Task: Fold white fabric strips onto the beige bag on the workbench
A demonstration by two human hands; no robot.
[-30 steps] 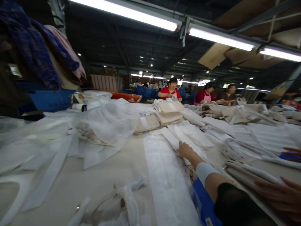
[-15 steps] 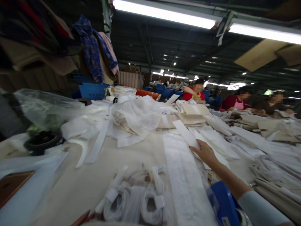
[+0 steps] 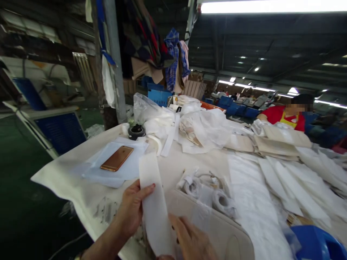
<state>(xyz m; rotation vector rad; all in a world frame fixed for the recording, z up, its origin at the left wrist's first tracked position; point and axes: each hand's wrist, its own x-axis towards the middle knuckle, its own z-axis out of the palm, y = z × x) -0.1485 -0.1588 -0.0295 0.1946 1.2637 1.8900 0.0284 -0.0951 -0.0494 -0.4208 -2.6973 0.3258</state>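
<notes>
My left hand [image 3: 132, 207] grips a long white strip [image 3: 153, 195], flat like foam or paper, with the thumb pressed on its face. At the strip's lower right edge is my right hand [image 3: 192, 236], blurred, its fingers against the edge and a fingertip over the bottom end. Beneath and to the right lies a beige bag [image 3: 230, 224] under clear plastic. Coiled white straps [image 3: 192, 186] rest at the bag's far edge.
A phone [image 3: 117, 158] lies on pale sheets [image 3: 114, 178] at the left. White strips [image 3: 284, 180] and folded beige pieces [image 3: 282, 142] fill the right side. A blue object [image 3: 314, 242] sits front right. A person in red [image 3: 276, 113] works across the table.
The view has swung left. My right hand has left the pile of strips on the right, and a white strip is now in front of me, with my left hand around it.
</notes>
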